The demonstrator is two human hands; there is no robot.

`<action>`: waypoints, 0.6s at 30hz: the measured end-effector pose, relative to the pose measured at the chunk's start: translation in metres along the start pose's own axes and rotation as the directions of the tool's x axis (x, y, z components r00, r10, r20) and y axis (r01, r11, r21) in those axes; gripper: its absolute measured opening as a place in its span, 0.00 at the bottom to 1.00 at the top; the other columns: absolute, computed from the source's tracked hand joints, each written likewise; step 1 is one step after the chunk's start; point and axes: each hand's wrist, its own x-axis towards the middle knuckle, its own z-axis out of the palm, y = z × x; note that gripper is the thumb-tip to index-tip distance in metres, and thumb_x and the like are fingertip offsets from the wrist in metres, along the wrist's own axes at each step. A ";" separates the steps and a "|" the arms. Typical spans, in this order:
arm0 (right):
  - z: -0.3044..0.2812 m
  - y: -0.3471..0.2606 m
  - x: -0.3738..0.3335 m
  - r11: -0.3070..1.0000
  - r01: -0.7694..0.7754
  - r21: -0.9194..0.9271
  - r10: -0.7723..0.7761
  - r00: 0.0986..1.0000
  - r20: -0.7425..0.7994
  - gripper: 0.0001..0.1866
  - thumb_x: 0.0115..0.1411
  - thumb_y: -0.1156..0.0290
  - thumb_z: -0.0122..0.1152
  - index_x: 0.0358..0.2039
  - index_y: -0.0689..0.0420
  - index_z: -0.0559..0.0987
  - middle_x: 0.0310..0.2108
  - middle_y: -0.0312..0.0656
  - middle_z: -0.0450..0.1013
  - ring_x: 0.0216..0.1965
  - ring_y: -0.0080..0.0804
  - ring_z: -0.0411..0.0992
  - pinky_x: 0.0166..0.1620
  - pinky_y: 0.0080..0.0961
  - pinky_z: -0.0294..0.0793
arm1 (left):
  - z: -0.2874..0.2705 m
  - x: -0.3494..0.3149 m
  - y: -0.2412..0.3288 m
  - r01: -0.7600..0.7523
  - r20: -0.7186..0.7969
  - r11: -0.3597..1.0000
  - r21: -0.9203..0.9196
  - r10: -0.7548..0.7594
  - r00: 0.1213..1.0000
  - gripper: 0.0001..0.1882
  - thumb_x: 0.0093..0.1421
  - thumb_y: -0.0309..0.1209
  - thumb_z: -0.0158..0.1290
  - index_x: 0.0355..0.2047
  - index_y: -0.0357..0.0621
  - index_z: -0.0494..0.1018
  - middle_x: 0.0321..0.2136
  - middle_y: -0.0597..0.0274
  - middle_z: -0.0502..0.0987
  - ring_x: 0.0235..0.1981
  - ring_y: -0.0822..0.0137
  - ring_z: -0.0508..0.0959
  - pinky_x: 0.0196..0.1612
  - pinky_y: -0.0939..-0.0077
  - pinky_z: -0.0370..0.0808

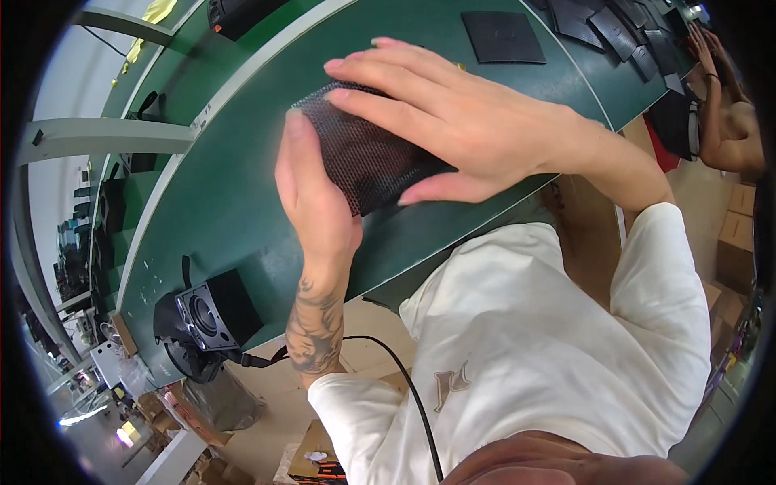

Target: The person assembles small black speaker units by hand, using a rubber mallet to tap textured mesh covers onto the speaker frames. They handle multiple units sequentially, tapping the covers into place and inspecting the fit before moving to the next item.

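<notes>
Over the green workbench (242,194), I hold a black mesh speaker grille (356,149) with both hands. My left hand (317,190) grips its left side, thumb up along the edge and the other fingers hidden beneath. My right hand (469,121) spans it from above, with fingertips at the far edge and thumb by the near edge. The right part of the grille is covered by that hand. At the bench's left end stands a black box speaker (214,311) with a round cone, beside a black strap (259,356).
A flat black square panel (504,37) lies beyond my right hand. Several dark panels (610,32) are piled at the far right, near another person's hands (705,50). A pale metal frame post (113,136) crosses the left. Cardboard boxes (737,226) stand at right.
</notes>
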 end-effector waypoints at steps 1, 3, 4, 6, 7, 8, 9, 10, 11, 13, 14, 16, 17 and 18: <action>0.001 0.001 0.001 1.000 0.002 0.017 -0.002 1.000 -0.025 0.50 0.46 0.65 0.78 0.68 0.61 0.64 0.67 0.59 0.60 0.66 0.61 0.61 0.68 0.51 0.62 | 0.001 -0.001 0.000 -0.010 -0.015 1.000 0.008 0.010 1.000 0.22 0.78 0.43 0.40 0.53 0.35 0.74 0.46 0.59 0.79 0.46 0.69 0.78 0.52 0.73 0.74; 0.000 0.002 0.004 0.999 0.008 0.050 -0.004 0.997 -0.077 0.49 0.45 0.65 0.80 0.67 0.61 0.65 0.66 0.59 0.61 0.65 0.61 0.61 0.67 0.52 0.62 | 0.000 -0.002 0.002 0.004 -0.007 1.000 0.019 -0.004 1.000 0.22 0.78 0.43 0.40 0.53 0.35 0.74 0.46 0.59 0.79 0.46 0.69 0.78 0.52 0.73 0.74; -0.001 0.002 0.004 0.998 -0.002 0.064 0.007 0.997 -0.074 0.49 0.44 0.65 0.80 0.66 0.59 0.66 0.65 0.58 0.61 0.65 0.61 0.61 0.67 0.52 0.62 | -0.001 -0.002 0.003 0.008 0.001 1.000 0.025 -0.008 1.000 0.22 0.78 0.43 0.41 0.53 0.35 0.74 0.46 0.59 0.79 0.46 0.69 0.78 0.52 0.73 0.74; -0.001 0.002 0.004 0.995 -0.020 0.093 0.027 0.997 -0.068 0.48 0.44 0.65 0.80 0.65 0.57 0.67 0.64 0.56 0.62 0.64 0.60 0.62 0.67 0.52 0.61 | -0.002 -0.003 0.002 0.011 -0.007 0.999 0.051 -0.010 1.000 0.22 0.78 0.43 0.41 0.53 0.35 0.74 0.46 0.59 0.79 0.46 0.70 0.78 0.51 0.73 0.75; -0.002 0.003 0.004 0.996 -0.015 0.093 0.020 0.998 -0.055 0.49 0.44 0.64 0.80 0.66 0.58 0.67 0.65 0.56 0.62 0.65 0.59 0.61 0.67 0.51 0.60 | -0.003 -0.003 0.002 0.011 -0.011 0.998 0.064 -0.011 1.000 0.22 0.78 0.43 0.41 0.53 0.35 0.74 0.46 0.59 0.79 0.46 0.70 0.78 0.51 0.73 0.75; -0.002 0.004 0.003 0.996 -0.009 0.093 0.013 0.999 -0.043 0.51 0.43 0.63 0.81 0.67 0.59 0.66 0.66 0.56 0.61 0.66 0.58 0.60 0.67 0.51 0.59 | -0.002 -0.004 0.002 0.005 -0.011 0.999 0.050 -0.004 1.000 0.22 0.78 0.43 0.41 0.52 0.35 0.74 0.46 0.59 0.79 0.46 0.70 0.78 0.51 0.73 0.75; -0.002 0.005 0.003 0.996 -0.003 0.094 0.006 1.000 -0.031 0.52 0.43 0.62 0.81 0.68 0.59 0.66 0.67 0.56 0.61 0.68 0.57 0.59 0.67 0.51 0.58 | -0.001 -0.005 0.002 -0.002 -0.012 0.999 0.037 0.003 1.000 0.22 0.78 0.42 0.41 0.52 0.35 0.74 0.46 0.59 0.78 0.46 0.70 0.78 0.51 0.73 0.75; -0.001 0.006 0.003 0.995 0.012 0.094 -0.008 0.999 -0.044 0.51 0.43 0.62 0.81 0.67 0.59 0.66 0.67 0.56 0.61 0.67 0.57 0.60 0.67 0.50 0.59 | -0.001 -0.007 0.001 -0.007 -0.013 1.000 0.022 0.007 1.000 0.22 0.78 0.42 0.41 0.52 0.35 0.73 0.47 0.59 0.78 0.46 0.70 0.78 0.50 0.73 0.75; 0.000 0.007 0.004 0.995 0.026 0.095 -0.021 0.998 -0.056 0.51 0.43 0.62 0.82 0.67 0.58 0.67 0.66 0.55 0.61 0.67 0.57 0.60 0.67 0.50 0.59 | -0.001 -0.008 0.002 -0.015 -0.014 1.000 0.018 0.015 1.000 0.21 0.79 0.42 0.40 0.52 0.35 0.73 0.47 0.59 0.78 0.46 0.70 0.78 0.50 0.73 0.75; -0.001 0.006 0.004 0.995 0.043 0.095 -0.036 0.997 -0.074 0.49 0.43 0.62 0.82 0.66 0.58 0.68 0.66 0.55 0.62 0.67 0.57 0.60 0.67 0.49 0.59 | -0.001 -0.009 0.004 -0.033 -0.015 0.999 0.009 0.033 0.999 0.21 0.79 0.42 0.40 0.52 0.35 0.73 0.47 0.60 0.78 0.46 0.70 0.78 0.50 0.73 0.75; -0.002 0.005 0.005 0.995 0.045 0.094 -0.037 0.996 -0.079 0.49 0.44 0.62 0.82 0.66 0.57 0.68 0.66 0.55 0.62 0.67 0.57 0.60 0.67 0.49 0.59 | -0.001 -0.011 0.005 -0.036 -0.010 0.999 0.006 0.036 0.999 0.21 0.79 0.41 0.40 0.52 0.36 0.73 0.47 0.60 0.78 0.46 0.70 0.78 0.50 0.73 0.76; -0.003 0.004 0.006 0.994 0.050 0.095 -0.042 0.995 -0.085 0.48 0.43 0.62 0.82 0.65 0.56 0.69 0.66 0.55 0.62 0.67 0.57 0.60 0.67 0.50 0.59 | -0.002 -0.012 0.006 -0.040 -0.004 0.999 0.002 0.040 0.999 0.20 0.79 0.41 0.39 0.53 0.36 0.73 0.47 0.60 0.78 0.46 0.69 0.78 0.50 0.72 0.76; -0.002 0.005 0.007 0.994 0.054 0.097 -0.046 0.995 -0.086 0.48 0.43 0.63 0.82 0.65 0.56 0.69 0.66 0.55 0.62 0.67 0.57 0.60 0.67 0.50 0.58 | -0.003 -0.011 0.005 -0.049 -0.014 0.999 0.006 0.050 0.999 0.21 0.78 0.42 0.41 0.53 0.35 0.72 0.47 0.58 0.78 0.45 0.67 0.80 0.49 0.70 0.78; -0.002 0.005 0.008 0.993 0.056 0.106 -0.046 0.994 -0.094 0.48 0.42 0.63 0.82 0.64 0.55 0.69 0.65 0.54 0.62 0.66 0.57 0.61 0.67 0.50 0.59 | -0.003 -0.010 0.004 -0.059 -0.024 0.998 0.011 0.059 0.998 0.22 0.78 0.43 0.42 0.53 0.35 0.72 0.47 0.55 0.79 0.45 0.65 0.81 0.48 0.68 0.80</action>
